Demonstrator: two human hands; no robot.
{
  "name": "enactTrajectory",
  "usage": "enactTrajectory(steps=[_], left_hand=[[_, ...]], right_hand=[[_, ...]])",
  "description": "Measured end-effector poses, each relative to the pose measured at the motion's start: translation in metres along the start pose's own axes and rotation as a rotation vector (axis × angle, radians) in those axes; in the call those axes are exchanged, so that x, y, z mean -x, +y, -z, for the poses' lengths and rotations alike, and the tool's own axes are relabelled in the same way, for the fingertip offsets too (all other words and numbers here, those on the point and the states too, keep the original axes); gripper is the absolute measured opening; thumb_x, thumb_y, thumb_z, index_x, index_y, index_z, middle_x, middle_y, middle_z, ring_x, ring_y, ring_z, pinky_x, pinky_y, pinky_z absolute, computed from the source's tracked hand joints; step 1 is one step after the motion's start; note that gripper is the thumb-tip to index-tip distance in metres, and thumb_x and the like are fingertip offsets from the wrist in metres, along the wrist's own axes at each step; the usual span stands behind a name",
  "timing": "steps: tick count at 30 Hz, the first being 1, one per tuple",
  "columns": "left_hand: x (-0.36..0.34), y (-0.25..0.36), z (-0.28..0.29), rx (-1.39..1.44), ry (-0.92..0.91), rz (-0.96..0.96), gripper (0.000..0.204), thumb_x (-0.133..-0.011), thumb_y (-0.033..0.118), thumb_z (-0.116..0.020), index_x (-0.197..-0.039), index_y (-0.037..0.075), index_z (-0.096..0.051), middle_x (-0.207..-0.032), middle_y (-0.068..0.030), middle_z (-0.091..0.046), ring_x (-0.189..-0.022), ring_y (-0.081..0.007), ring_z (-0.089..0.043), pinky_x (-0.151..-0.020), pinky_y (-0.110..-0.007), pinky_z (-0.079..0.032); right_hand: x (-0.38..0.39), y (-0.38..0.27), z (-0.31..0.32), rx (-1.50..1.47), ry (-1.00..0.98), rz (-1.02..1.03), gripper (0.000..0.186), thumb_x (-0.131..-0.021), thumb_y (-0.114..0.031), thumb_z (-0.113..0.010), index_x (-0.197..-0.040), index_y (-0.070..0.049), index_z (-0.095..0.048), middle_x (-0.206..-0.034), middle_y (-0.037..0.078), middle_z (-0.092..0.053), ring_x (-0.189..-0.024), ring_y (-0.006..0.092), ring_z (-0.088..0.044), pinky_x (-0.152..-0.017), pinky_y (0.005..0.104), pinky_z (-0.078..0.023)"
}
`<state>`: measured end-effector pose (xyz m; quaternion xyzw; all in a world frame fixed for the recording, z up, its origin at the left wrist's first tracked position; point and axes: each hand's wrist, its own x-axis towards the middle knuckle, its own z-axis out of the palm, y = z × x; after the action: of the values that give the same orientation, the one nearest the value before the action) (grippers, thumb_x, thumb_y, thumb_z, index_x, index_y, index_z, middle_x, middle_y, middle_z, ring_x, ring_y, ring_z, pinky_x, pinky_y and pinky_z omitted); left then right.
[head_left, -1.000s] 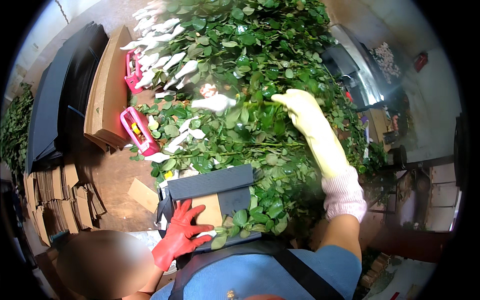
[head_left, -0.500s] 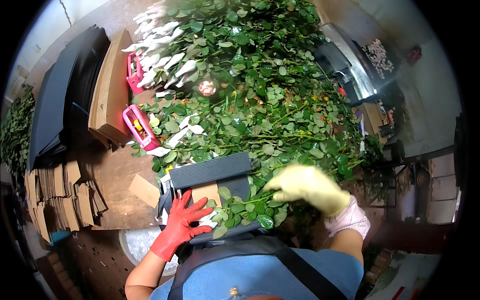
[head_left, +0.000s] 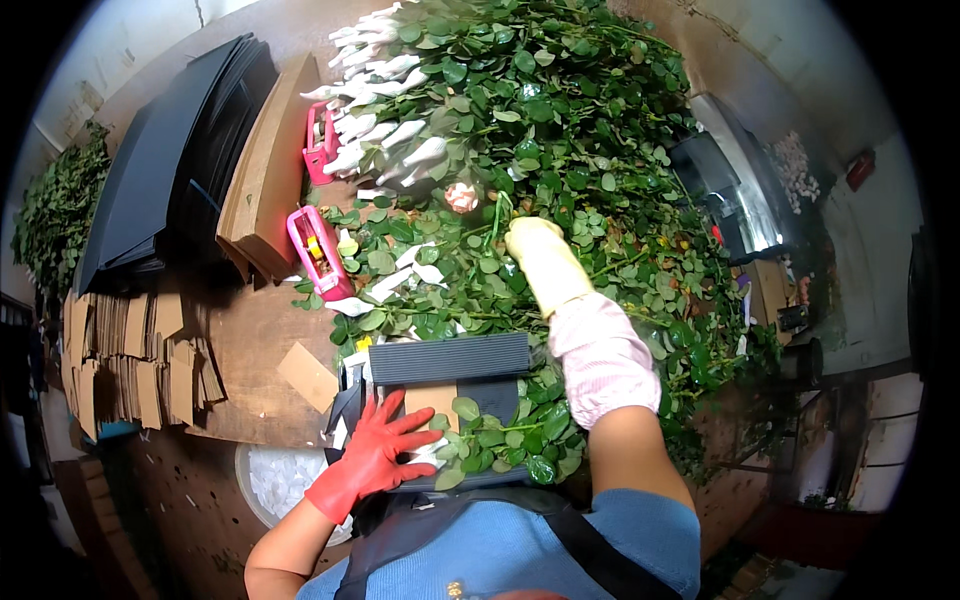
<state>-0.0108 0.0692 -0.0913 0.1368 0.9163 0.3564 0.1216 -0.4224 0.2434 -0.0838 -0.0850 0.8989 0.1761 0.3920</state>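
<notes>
My left hand (head_left: pixel 378 458), in a red rubber glove, lies with fingers spread over the left part of a black corrugated wrap (head_left: pixel 450 360) with brown cardboard (head_left: pixel 432 402) inside. Its fingertips rest by a white-sleeved flower bud (head_left: pixel 428 456). Leafy rose stems (head_left: pixel 500 436) lie across the wrap, to the right of that hand. My right hand (head_left: pixel 540 255), in a yellow glove with a pink striped cuff, reaches over the pile of green stems (head_left: pixel 560 130). Its fingers are curled beside a bent green strip (head_left: pixel 500 213); what they grip is partly hidden. A pale pink rose (head_left: pixel 461 197) is close by.
Two pink tape dispensers (head_left: pixel 320 252) stand left of the pile, near white-sleeved buds (head_left: pixel 385 140). Black sheets (head_left: pixel 170 170) and brown cardboard (head_left: pixel 268 180) lean at the left, above stacked cardboard pieces (head_left: pixel 140 350). A tub of white pieces (head_left: pixel 285 480) sits below the table edge.
My right hand has moved from the stems on the wrap up and left to the pile beyond. My left hand stays spread on the wrap. The view has shifted slightly.
</notes>
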Motion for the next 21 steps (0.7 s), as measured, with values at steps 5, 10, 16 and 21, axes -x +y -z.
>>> enactTrajectory(steps=[5, 10, 16, 21], left_hand=[[0.000, -0.001, -0.003, -0.017, 0.028, -0.008, 0.063, -0.079, 0.052, -0.087, -0.136, 0.029, -0.073, -0.156, -0.0014, -0.058, -0.154, -0.0455, -0.034, -0.126, -0.069, -0.018], [-0.001, 0.001, -0.002, -0.018, 0.057, -0.023, 0.064, -0.075, 0.046, -0.092, -0.132, 0.024, -0.076, -0.152, -0.0055, -0.062, -0.154, -0.0462, -0.034, -0.126, -0.066, -0.018], [-0.002, 0.002, -0.001, -0.036, 0.054, -0.025, 0.061, -0.078, 0.049, -0.088, -0.133, 0.026, -0.074, -0.153, -0.0041, -0.060, -0.153, -0.0472, -0.036, -0.125, -0.068, -0.018], [-0.003, 0.003, -0.002, -0.052, 0.034, -0.005, 0.063, -0.077, 0.050, -0.089, -0.133, 0.026, -0.075, -0.154, -0.0039, -0.060, -0.153, -0.0466, -0.035, -0.126, -0.068, -0.017]], right_hand=[[0.083, 0.105, -0.012, -0.823, 0.573, 0.272, 0.031, -0.103, -0.037, -0.062, -0.117, -0.013, -0.076, -0.133, 0.008, -0.073, -0.120, 0.0210, -0.067, -0.106, 0.0393, -0.050], [0.159, 0.217, -0.037, -1.828, 0.806, 0.855, 0.022, -0.106, -0.020, -0.057, -0.101, -0.005, -0.073, -0.132, 0.016, -0.071, -0.111, 0.0228, -0.072, -0.098, 0.0371, -0.063], [0.203, 0.280, -0.059, -1.608, 0.898, 0.558, 0.029, -0.106, -0.029, -0.063, -0.111, -0.002, -0.075, -0.125, 0.016, -0.074, -0.114, 0.0217, -0.070, -0.096, 0.0334, -0.060], [0.213, 0.270, -0.044, -1.630, 1.053, 0.997, 0.040, -0.099, -0.042, -0.074, -0.116, -0.006, -0.074, -0.122, 0.009, -0.077, -0.112, 0.0184, -0.071, -0.107, 0.0371, -0.051]])
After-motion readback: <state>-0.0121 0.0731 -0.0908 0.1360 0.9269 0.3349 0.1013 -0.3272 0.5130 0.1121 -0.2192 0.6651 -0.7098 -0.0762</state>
